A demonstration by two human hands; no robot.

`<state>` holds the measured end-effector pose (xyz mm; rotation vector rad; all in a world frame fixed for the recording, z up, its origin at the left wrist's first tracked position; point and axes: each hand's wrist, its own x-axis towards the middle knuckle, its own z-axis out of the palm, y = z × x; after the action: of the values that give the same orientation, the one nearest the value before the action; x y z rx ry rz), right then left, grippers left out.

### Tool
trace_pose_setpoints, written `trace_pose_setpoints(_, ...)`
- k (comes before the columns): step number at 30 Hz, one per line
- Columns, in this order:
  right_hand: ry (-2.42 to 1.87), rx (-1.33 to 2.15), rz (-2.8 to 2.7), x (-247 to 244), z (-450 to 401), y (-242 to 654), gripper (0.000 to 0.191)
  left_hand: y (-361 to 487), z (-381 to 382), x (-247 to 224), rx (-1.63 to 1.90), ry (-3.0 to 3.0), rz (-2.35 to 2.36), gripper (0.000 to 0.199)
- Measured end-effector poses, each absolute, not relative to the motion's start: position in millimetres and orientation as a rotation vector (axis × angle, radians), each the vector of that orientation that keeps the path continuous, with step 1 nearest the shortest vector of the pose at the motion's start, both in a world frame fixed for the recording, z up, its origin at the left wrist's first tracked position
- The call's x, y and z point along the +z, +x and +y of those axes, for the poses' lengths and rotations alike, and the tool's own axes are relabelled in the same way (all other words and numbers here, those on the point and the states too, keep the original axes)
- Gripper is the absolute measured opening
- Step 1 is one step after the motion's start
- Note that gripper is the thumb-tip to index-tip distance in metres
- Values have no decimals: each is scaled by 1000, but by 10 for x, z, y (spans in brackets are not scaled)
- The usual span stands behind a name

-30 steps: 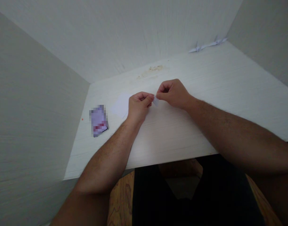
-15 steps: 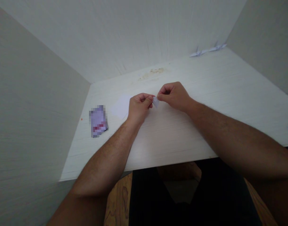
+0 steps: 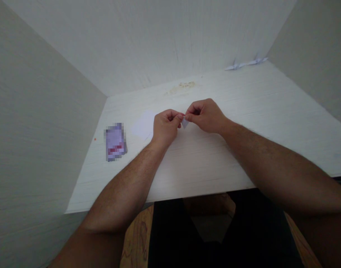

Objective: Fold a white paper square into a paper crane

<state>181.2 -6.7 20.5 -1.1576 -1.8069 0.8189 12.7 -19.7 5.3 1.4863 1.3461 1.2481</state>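
White paper piece point(image 3: 185, 123), small, frame centre: is pinched in the fingertips of left hand point(image 3: 166, 128) and right hand point(image 3: 208, 116). Paper sheet point(image 3: 144, 125), left of centre, lies on desk point(image 3: 203, 160). Paper cranes point(image 3: 236, 67), upper right.

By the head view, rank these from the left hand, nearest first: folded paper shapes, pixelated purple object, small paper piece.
1. Small paper piece: pinched in the left hand.
2. Pixelated purple object: to its left.
3. Folded paper shapes: far right, by the back wall.

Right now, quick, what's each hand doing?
Left hand: closed, pinching the small paper.
Right hand: closed, pinching the same small paper near its top.
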Motion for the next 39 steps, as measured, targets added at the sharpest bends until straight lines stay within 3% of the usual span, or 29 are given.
trace_pose_setpoints(14, -1195, 754, -1783, 162, -48, 1850, 9, 115, -213, 85, 1245, 1548, 1372, 12)
trace_pose_setpoints(20, -1157, 802, -1787, 185, -76, 1851, 9, 138, -204, 116, 1253, 1492, 1342, 4)
trace_pose_setpoints(30, -1233, 1034, -1552, 168, -20, 1885, 11, 76, -146, 54, 1181, 1383, 1093, 25)
trace_pose_setpoints(35, -1156, 1086, -1488, 120, 0, 1866, 16, 99, -162, 28, 1213, 1331, 1159, 13)
trace_pose_setpoints(39, -1132, 916, -1571, 92, -19, 1856, 20, 110, -183, 60, 1213, 1318, 1241, 13)
